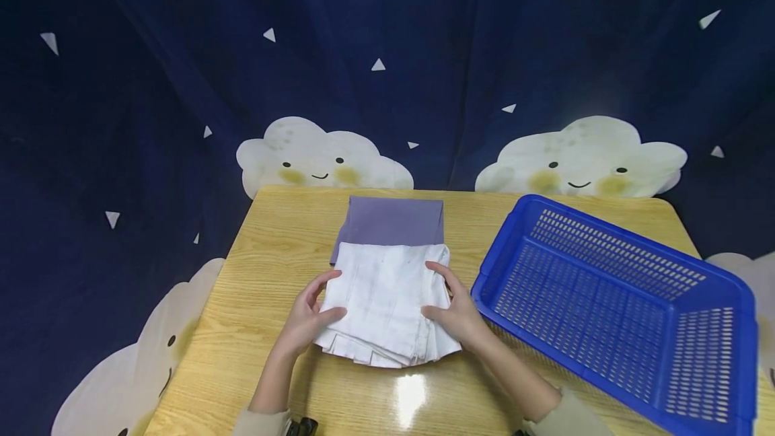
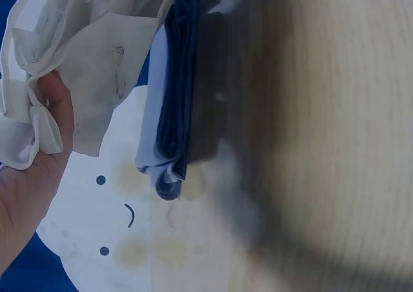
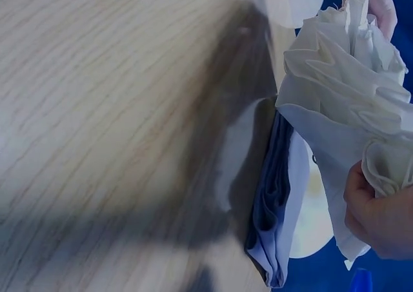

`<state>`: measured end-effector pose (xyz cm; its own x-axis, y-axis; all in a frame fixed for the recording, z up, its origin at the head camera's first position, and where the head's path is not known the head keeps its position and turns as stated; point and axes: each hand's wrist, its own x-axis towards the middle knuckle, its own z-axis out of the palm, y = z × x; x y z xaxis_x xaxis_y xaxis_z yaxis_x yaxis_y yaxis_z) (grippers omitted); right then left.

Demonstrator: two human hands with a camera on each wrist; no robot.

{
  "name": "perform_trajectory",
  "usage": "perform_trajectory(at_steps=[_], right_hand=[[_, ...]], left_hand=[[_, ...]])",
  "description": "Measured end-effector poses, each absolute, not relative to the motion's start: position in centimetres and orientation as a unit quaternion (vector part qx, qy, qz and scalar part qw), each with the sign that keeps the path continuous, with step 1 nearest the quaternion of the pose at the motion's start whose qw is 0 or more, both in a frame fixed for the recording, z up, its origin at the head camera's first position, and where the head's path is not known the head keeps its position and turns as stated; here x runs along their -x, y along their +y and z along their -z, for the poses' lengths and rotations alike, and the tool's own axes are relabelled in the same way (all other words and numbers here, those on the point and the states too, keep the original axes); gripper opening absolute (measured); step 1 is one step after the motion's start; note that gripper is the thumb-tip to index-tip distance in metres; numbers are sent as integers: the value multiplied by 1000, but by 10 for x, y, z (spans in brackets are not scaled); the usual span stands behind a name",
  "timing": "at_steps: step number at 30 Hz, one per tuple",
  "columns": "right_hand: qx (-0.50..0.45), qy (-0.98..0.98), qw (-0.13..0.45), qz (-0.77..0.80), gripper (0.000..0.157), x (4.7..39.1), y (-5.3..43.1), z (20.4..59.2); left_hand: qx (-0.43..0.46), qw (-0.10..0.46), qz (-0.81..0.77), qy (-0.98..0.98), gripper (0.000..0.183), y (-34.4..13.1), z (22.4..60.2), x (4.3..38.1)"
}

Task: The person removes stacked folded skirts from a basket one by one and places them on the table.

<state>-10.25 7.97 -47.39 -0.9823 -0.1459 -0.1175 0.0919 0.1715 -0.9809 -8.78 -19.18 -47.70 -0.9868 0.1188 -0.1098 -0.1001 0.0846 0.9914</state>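
A folded white garment (image 1: 384, 298) with pleats along its near edge is held up off the table between both hands. My left hand (image 1: 309, 315) grips its left side, thumb on top and fingers beneath; the left wrist view shows fingers (image 2: 58, 102) tucked into the folds. On the opposite side my right hand (image 1: 457, 311) holds the garment, its thumb on the upper face. Loose layers (image 3: 352, 79) hang below it in the right wrist view. Behind the white garment lies a folded purple-blue garment (image 1: 396, 219) on the table, its near part hidden.
An empty-looking blue plastic basket (image 1: 605, 355) with slotted walls stands at an angle on the right of the wooden table (image 1: 272, 247). A dark blue curtain (image 1: 363, 5) with cloud faces and white triangles hangs behind and beside the table.
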Motion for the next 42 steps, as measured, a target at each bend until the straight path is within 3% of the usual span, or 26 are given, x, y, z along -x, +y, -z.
perform_trajectory(at_steps=[42], right_hand=[[45, 785, 71, 614, 77, 86, 66, 512]], left_hand=[[50, 101, -660, 743, 62, -201, 510, 68]])
